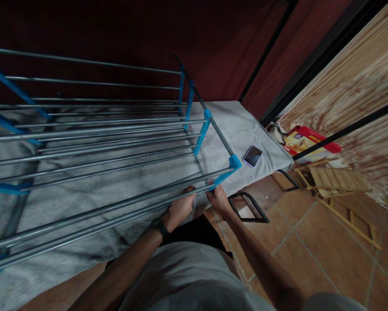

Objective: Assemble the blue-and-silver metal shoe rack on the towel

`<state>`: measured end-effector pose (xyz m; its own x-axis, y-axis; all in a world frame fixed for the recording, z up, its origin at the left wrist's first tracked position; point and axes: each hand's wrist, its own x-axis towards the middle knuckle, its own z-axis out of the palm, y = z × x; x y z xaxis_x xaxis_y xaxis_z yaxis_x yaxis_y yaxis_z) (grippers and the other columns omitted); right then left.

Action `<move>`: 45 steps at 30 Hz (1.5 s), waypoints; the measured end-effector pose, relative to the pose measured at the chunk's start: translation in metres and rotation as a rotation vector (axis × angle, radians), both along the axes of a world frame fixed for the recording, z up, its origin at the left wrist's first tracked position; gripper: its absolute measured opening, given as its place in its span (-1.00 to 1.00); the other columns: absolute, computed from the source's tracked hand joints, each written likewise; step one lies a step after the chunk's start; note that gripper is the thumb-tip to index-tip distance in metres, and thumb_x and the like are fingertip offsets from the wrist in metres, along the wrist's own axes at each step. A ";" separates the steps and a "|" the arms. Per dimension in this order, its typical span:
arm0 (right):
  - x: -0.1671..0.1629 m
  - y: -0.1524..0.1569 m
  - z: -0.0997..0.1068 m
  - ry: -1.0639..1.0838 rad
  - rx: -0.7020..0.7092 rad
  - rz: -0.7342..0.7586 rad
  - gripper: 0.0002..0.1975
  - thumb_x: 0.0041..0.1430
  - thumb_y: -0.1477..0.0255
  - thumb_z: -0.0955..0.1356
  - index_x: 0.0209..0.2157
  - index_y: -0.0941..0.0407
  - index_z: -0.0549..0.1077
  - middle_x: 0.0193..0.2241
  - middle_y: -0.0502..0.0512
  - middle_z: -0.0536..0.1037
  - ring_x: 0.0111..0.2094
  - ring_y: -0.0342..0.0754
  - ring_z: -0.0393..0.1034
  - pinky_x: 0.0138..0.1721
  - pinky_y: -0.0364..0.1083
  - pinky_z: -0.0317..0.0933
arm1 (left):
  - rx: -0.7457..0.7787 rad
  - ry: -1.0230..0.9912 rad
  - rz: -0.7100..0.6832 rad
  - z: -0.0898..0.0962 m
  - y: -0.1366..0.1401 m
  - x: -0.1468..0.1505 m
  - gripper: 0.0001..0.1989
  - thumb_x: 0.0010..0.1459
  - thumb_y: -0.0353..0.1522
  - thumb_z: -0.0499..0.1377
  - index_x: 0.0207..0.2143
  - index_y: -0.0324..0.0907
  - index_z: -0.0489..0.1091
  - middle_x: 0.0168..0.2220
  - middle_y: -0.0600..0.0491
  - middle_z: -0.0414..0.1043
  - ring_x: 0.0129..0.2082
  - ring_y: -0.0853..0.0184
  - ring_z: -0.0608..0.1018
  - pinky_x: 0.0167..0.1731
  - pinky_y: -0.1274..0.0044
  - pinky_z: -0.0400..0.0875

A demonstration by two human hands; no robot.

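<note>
A rack of grey metal tubes (122, 201) with blue plastic brackets lies across the grey bed cover. My left hand (182, 207) is at the near lower tube, close to its right end, fingers curled about it. At the near right corner, my right hand (219, 199) pinches the lower end of a blue bracket (224, 175), where the tube ends meet it. Parts of the fingers of both hands are hidden behind the tubes and the bracket. Another blue corner bracket (207, 114) joins the side bar farther back.
On the grey cover (228, 123), right of the rack, lies a phone (253, 156). A black metal bed leg (250, 207) stands by my right forearm. Farther right are a folded wooden chair (339, 179) and a red and yellow box (310, 140) on the floor. A dark red wall rises behind.
</note>
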<state>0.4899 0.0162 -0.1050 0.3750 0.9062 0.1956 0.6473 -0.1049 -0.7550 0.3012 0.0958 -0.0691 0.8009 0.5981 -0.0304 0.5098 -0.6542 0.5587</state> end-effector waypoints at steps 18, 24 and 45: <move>-0.007 0.003 0.001 -0.030 0.027 -0.047 -0.74 0.08 0.49 0.25 -0.15 0.13 0.39 -0.18 0.22 0.45 -0.09 0.10 0.33 0.05 0.11 0.26 | 0.034 0.075 -0.017 0.013 -0.002 -0.003 -0.52 0.30 -0.56 -0.10 0.20 -0.16 0.31 0.18 -0.13 0.40 0.16 0.15 0.47 0.17 0.33 0.40; -0.009 0.003 -0.002 -0.037 0.022 -0.061 -0.69 0.06 0.53 0.23 -0.12 0.14 0.38 -0.15 0.23 0.44 -0.05 0.10 0.32 0.07 0.11 0.26 | 0.034 -0.003 -0.024 0.009 0.000 -0.004 -0.52 0.28 -0.58 -0.07 0.18 -0.15 0.33 0.21 -0.07 0.36 0.25 0.22 0.38 0.25 0.39 0.30; -0.010 0.000 0.002 -0.028 0.021 -0.040 -0.67 0.10 0.47 0.24 -0.07 0.13 0.40 -0.07 0.24 0.46 0.03 0.10 0.32 0.15 0.12 0.22 | 0.066 0.033 -0.033 0.002 -0.001 -0.003 -0.59 0.32 -0.52 -0.09 0.11 -0.21 0.37 0.15 -0.16 0.42 0.18 0.16 0.45 0.17 0.35 0.37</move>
